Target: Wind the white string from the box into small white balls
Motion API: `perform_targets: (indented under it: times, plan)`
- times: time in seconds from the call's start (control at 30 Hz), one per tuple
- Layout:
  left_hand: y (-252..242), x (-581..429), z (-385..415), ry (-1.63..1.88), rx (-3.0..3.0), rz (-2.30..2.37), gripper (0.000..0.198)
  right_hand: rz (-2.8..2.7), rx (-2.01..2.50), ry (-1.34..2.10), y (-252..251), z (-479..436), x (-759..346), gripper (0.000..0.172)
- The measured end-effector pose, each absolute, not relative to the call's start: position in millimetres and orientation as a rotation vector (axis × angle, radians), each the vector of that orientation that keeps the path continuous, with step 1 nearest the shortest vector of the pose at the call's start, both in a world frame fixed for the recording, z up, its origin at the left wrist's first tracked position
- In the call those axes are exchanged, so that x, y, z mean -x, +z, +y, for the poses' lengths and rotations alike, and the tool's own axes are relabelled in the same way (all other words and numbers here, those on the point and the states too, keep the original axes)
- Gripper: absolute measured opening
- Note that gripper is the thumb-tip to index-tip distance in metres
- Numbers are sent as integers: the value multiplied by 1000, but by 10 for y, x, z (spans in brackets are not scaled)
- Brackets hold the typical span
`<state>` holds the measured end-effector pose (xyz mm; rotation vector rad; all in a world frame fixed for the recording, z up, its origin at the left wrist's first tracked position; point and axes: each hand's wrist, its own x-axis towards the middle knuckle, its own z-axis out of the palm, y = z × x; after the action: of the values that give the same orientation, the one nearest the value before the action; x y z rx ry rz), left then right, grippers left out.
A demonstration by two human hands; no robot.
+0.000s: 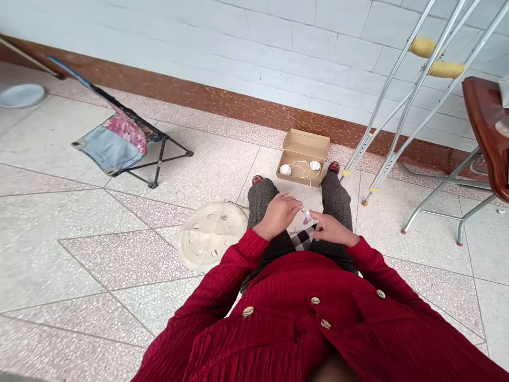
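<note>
The fingers (317, 220) of the right hand (332, 229) were closed together on a small white piece (309, 215), the exact kind of which was too small to be told. The piece was held above the lap, near the centre of the frame, between the two hands. The left hand (277, 215) was positioned just beside it with the digits curled; contact with the piece could not be confirmed. The step in hand was judged to be fine two-handed handling of this piece, and a steady pinch was judged to be called for by the next move.

A checked cloth (303, 239) was visible directly below the hands, between the grey trousers (260, 204) and a red buttoned jacket (314, 286). Beyond the feet, an open cardboard box (304, 143) was placed on the tiled floor (99, 276), containing two white rolls (285, 170) joined by white cord (302, 170). A round pale disc with metal-rimmed holes (210, 236) lay left of the knees. A folding stool (119, 140) stood at upper left, and crutches (401, 106) stood at upper right.
</note>
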<state>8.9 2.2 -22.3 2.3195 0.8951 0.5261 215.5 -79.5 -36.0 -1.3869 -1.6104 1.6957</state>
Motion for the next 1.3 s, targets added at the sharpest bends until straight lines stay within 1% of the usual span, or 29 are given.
perform_targets:
  times: [0.07,0.17,0.23,0.3,0.37,0.43,0.57,0.63,0.67,0.73,0.8,0.83,0.9,1.0,1.07,1.2,1.3]
  plan:
    - [-197,-167,157,482,-2245,874,33,-1512,1149,1905,-288,-744,-2227,66]
    - [-194,-325,276,481,-2001,906,39,-1290,931,1971,-112,-607,-2389,62]
    - [-218,-439,302,514,-1847,952,39,-1201,888,1922,-15,-501,-2484,66]
    - [-255,-554,293,529,-1751,980,39,-1185,888,1877,44,-394,-2546,76]
    - [-287,-657,257,529,-1715,989,39,-1242,928,1809,61,-286,-2581,86]
    - [-297,-728,210,511,-1738,983,39,-1377,1040,1676,40,-185,-2609,91]
    - [-242,-703,134,491,-1920,1032,39,-1763,1462,1244,-89,-92,-2663,88]
    - [-207,-613,111,528,-2040,1073,35,-1909,1583,1121,-164,-143,-2664,84]
    - [-193,-559,101,552,-2097,1088,32,-1960,1592,1122,-194,-192,-2653,80]
    - [-173,-452,76,587,-2191,1109,26,-1993,1519,1276,-221,-315,-2606,68]
    - [-154,-363,40,591,-2244,1098,24,-1888,1370,1574,-192,-440,-2539,56]
    - [-141,-328,18,592,-2251,1082,24,-1788,1285,1725,-155,-495,-2503,54]
    - [-103,-270,-37,613,-2211,1055,27,-1557,1124,1935,-45,-582,-2435,57]
    - [-27,-190,-131,661,-2072,1031,34,-1327,936,2015,160,-676,-2336,60]
    - [21,-134,-192,680,-1975,1021,36,-1255,863,1985,278,-726,-2259,63]
    - [78,-29,-260,664,-1855,970,38,-1247,881,1820,417,-760,-2088,80]
    - [83,21,-253,634,-1849,936,38,-1303,951,1667,473,-699,-2000,89]
